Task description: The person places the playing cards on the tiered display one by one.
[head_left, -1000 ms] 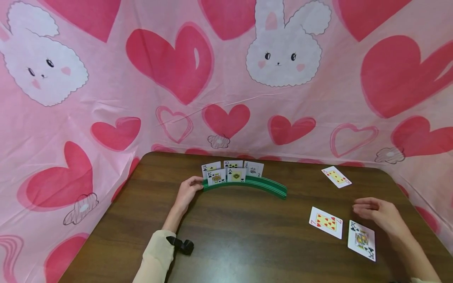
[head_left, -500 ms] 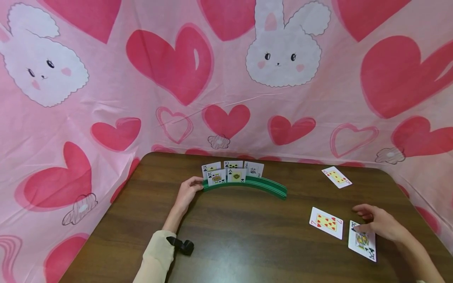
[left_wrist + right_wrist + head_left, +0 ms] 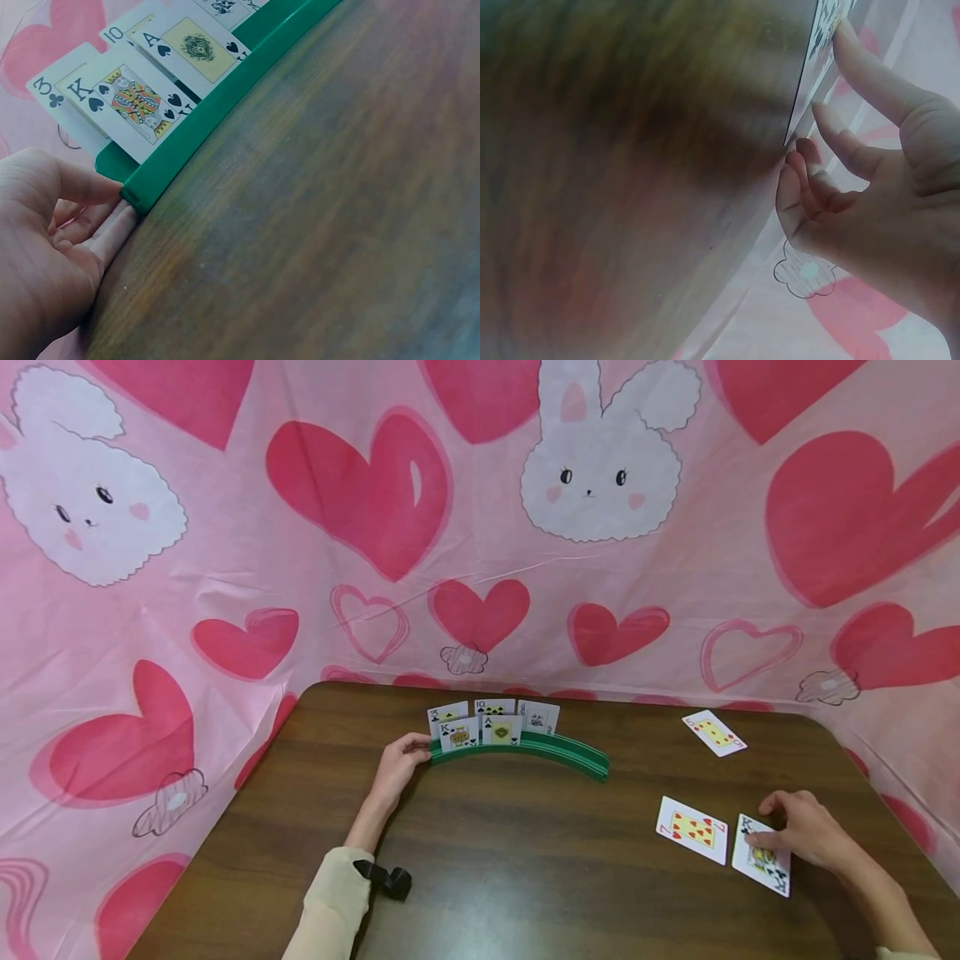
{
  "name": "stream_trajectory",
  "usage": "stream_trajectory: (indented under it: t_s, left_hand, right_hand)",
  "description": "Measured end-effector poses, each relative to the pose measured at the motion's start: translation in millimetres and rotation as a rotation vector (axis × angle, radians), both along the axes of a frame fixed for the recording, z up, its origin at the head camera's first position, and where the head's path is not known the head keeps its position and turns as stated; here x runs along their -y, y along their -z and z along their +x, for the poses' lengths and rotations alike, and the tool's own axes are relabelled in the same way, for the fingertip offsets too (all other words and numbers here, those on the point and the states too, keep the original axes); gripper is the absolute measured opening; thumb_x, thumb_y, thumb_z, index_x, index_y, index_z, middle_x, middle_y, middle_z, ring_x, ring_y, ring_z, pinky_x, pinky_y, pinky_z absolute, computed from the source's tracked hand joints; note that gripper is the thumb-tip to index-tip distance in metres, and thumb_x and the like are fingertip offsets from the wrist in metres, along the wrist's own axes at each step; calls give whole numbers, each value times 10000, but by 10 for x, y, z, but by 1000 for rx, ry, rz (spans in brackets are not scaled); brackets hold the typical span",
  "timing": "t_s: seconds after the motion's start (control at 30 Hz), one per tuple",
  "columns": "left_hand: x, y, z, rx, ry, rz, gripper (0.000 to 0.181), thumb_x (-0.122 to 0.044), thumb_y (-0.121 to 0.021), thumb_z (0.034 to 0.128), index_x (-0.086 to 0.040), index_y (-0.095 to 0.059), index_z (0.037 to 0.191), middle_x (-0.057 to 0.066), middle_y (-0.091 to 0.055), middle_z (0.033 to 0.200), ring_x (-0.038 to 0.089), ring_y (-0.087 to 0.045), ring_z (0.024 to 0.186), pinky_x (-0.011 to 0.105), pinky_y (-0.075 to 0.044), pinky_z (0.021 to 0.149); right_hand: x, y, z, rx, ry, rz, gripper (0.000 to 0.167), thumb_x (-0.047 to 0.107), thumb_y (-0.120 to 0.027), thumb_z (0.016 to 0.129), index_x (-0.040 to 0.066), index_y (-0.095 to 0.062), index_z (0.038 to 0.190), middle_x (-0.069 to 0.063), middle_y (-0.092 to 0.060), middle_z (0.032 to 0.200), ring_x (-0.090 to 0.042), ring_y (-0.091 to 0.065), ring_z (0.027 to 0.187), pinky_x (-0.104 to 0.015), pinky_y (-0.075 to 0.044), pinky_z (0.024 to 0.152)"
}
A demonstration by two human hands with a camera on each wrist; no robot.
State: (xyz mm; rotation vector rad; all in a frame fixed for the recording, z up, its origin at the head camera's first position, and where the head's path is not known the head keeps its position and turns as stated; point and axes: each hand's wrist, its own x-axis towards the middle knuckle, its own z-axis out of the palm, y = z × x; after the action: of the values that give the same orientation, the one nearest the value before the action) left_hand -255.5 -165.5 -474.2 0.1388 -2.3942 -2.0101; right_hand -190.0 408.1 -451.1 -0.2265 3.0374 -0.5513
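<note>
My left hand grips the left end of a curved green card holder, thumb in front and fingers behind it in the left wrist view. Two rows of playing cards stand in the holder. A king of spades and an ace of spades are in front; a three of clubs, a ten and another face card stand behind. At the right, my right hand pinches a king of clubs, thumb on its face and other fingers at its far edge. Its edge also shows beside the thumb in the right wrist view.
A seven of hearts lies face up just left of the king of clubs. Farther back lies a diamonds card. The brown wooden table meets a pink cloth printed with hearts and rabbits.
My right hand has come down onto the king of clubs and taken hold of it. The card has shifted slightly up and left. My left hand and the holder stay put.
</note>
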Motion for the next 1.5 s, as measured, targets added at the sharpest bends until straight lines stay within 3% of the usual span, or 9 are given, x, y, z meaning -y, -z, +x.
stream_trajectory:
  t_s: [0.2, 0.4, 0.6, 0.9, 1.03, 1.2, 1.27, 1.4, 1.5]
  left_hand:
    - [-25, -137, 14, -25, 17, -15, 222, -12, -523, 840, 14, -598, 1048, 164, -587, 1064, 225, -524, 922, 360, -395, 822]
    - [18, 14, -92, -4, 4, -14, 204, -42, -550, 839, -39, -621, 1031, 115, -599, 1054, 189, -527, 920, 304, -394, 800]
    - [23, 96, -119, -20, -8, -32, 200, -60, -550, 834, -58, -624, 1019, 98, -601, 1044, 188, -533, 917, 309, -402, 804]
    - [34, 99, -79, -8, -18, -34, 198, -60, -547, 835, -53, -622, 1017, 102, -604, 1046, 197, -539, 919, 328, -406, 806]
    - [34, 110, -60, -7, -18, -38, 204, -63, -548, 832, -57, -621, 1022, 99, -600, 1055, 190, -535, 924, 322, -404, 802]
    - [36, 124, -52, 2, -16, -30, 200, -71, -550, 830, -65, -623, 1016, 89, -596, 1064, 192, -528, 939, 335, -397, 820]
    - [38, 130, -48, 5, -13, -28, 199, -74, -546, 834, -67, -621, 1017, 86, -592, 1071, 199, -523, 945, 346, -391, 832]
    - [36, 133, -42, 11, -8, -27, 199, -79, -542, 837, -68, -617, 1022, 82, -589, 1075, 202, -518, 951, 353, -386, 840]
    - [33, 135, -48, 13, -8, -27, 199, -78, -542, 838, -68, -616, 1022, 80, -591, 1069, 198, -518, 950, 349, -386, 837]
  right_hand:
    - [12, -56, -26, 45, 21, -33, 527, 361, -765, 620, -16, -537, 909, -49, -537, 764, -138, -455, 665, -289, -345, 574]
    - [21, -43, 16, 39, 14, -30, 368, 354, -731, 674, 78, -532, 812, 9, -469, 664, -57, -383, 567, -250, -276, 523]
    - [-11, -60, 21, 44, 36, -12, 344, 327, -703, 711, 73, -473, 740, 8, -416, 620, -108, -367, 558, -252, -261, 505]
    - [-33, -166, 9, -326, 109, -56, 158, 119, -637, 779, -21, -578, 822, -79, -537, 611, -187, -419, 555, -331, -288, 513]
    - [10, -227, 15, -304, 184, -206, 231, 182, -542, 871, -33, -533, 954, -106, -559, 659, -141, -510, 494, -313, -382, 471]
    - [106, -297, -9, -218, 269, -472, 336, 244, -527, 881, -21, -433, 1065, 25, -551, 694, -140, -589, 475, -307, -464, 437]
    - [145, -342, -35, -213, 306, -494, 421, 260, -590, 841, -32, -431, 1100, 125, -534, 695, -97, -582, 516, -275, -461, 457]
    - [226, -455, -88, -217, 365, -552, 398, 255, -690, 758, 46, -510, 1045, 254, -535, 685, -8, -536, 565, -212, -404, 479]
    - [306, -529, -121, -244, 415, -676, 289, 230, -728, 719, 143, -571, 946, 268, -562, 677, 20, -522, 579, -187, -374, 500]
